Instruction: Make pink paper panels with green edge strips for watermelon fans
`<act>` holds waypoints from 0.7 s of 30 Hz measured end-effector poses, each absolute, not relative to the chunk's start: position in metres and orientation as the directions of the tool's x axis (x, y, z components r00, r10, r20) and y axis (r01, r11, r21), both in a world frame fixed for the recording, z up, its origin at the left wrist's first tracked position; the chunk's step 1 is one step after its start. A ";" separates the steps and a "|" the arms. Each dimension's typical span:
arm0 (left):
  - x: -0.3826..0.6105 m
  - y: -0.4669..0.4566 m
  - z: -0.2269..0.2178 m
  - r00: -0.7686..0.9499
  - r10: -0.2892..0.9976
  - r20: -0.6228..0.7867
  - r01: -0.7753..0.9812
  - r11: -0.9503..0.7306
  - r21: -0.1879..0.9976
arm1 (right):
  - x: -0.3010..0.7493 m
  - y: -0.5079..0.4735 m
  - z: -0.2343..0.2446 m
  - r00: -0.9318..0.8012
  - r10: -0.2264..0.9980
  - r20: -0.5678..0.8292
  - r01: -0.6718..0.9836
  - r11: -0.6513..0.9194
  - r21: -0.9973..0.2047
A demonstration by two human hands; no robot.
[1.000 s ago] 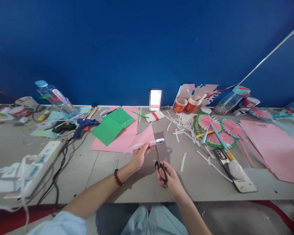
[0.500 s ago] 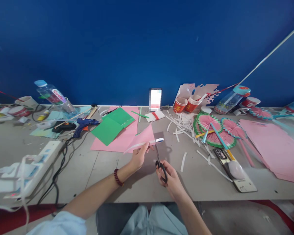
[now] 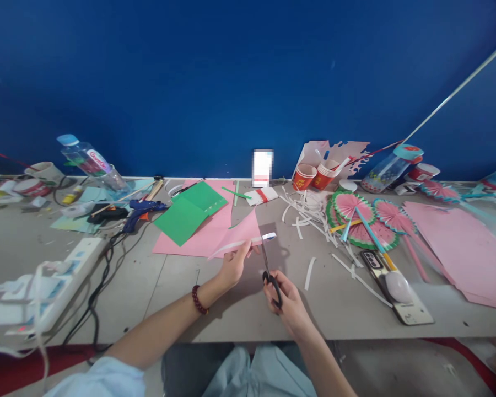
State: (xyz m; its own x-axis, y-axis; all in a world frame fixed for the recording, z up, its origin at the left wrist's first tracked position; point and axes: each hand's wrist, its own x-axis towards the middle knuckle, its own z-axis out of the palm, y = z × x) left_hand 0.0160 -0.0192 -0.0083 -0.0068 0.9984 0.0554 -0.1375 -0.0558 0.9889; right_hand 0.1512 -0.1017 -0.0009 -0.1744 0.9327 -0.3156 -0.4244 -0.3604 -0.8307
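My left hand (image 3: 232, 269) is closed on the near edge of a pink sheet of paper (image 3: 246, 225), held raised at a tilt. A white strip (image 3: 228, 247), which looks like double-sided tape, runs along that near edge. Its far end, a white piece with a bluish mark (image 3: 268, 237), sticks out past the paper's right corner. In my right hand (image 3: 289, 303) is a pair of scissors (image 3: 277, 296) with black handles, fingers in the loops. Their blades point away from me and meet the strip just beside the paper's corner. Whether the blades are fully closed is hard to see.
Green paper (image 3: 190, 212) lies on more pink paper (image 3: 169, 246) to the left, near a blue glue gun (image 3: 143, 212). White strip scraps (image 3: 310, 274), watermelon paper fans (image 3: 355, 208) and a phone (image 3: 411, 311) lie right. A power strip (image 3: 68, 284) with cables sits left.
Almost nothing differs. Both hands, the paper and the scissors stay in place; the white end beyond the blades has shifted very slightly.
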 end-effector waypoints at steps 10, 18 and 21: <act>0.016 -0.018 -0.011 -0.027 0.999 0.021 -0.134 -0.025 0.991 | 0.151 -0.102 -0.002 -0.158 0.934 -0.320 -0.440 -0.357 -0.824; 0.015 -0.018 -0.011 -0.028 0.999 -0.015 -0.139 0.011 0.990 | 0.150 -0.102 0.002 -0.129 0.933 -0.337 -0.427 -0.359 -0.830; 0.015 -0.019 -0.011 -0.029 1.000 -0.006 -0.141 0.002 0.990 | 0.150 -0.103 -0.001 -0.139 0.934 -0.330 -0.430 -0.357 -0.829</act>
